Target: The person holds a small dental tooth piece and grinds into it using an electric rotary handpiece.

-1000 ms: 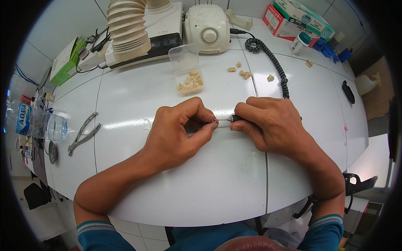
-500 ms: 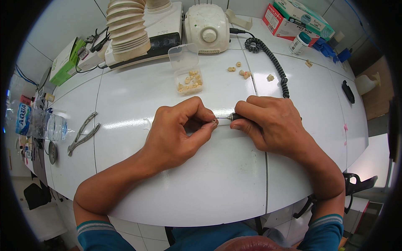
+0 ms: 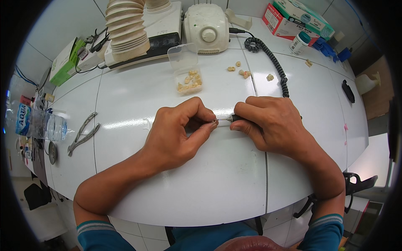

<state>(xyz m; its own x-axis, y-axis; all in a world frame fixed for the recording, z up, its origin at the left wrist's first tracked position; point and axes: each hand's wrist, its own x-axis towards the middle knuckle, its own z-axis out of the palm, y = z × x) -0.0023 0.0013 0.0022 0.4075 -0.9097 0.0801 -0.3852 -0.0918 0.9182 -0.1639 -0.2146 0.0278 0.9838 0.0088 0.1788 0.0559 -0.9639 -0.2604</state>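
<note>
Above the white table, my left hand (image 3: 178,131) pinches a tiny piece between thumb and forefinger; the fingers hide most of it, so I cannot make out its kind. My right hand (image 3: 268,123) is closed around a dark rotary handpiece (image 3: 235,118) with a silver nose. A thin bur (image 3: 222,119) reaches from that nose leftward to the left fingertips, touching or nearly touching the piece. Beyond my hands stands an open clear plastic box (image 3: 189,85) with several tooth-like, cream-coloured pieces inside. More such pieces (image 3: 244,73) lie to its right.
A black coiled cord (image 3: 276,62) runs from a white control unit (image 3: 207,29) toward my right hand. Metal pliers (image 3: 83,134) and a water bottle (image 3: 42,123) lie at left. A ribbed hose (image 3: 127,29) hangs at the back; boxes (image 3: 293,21) and a pill bottle (image 3: 300,43) stand back right.
The bur has shifted very slightly at the left fingertips. Both hands otherwise keep nearly the same place and grip.
</note>
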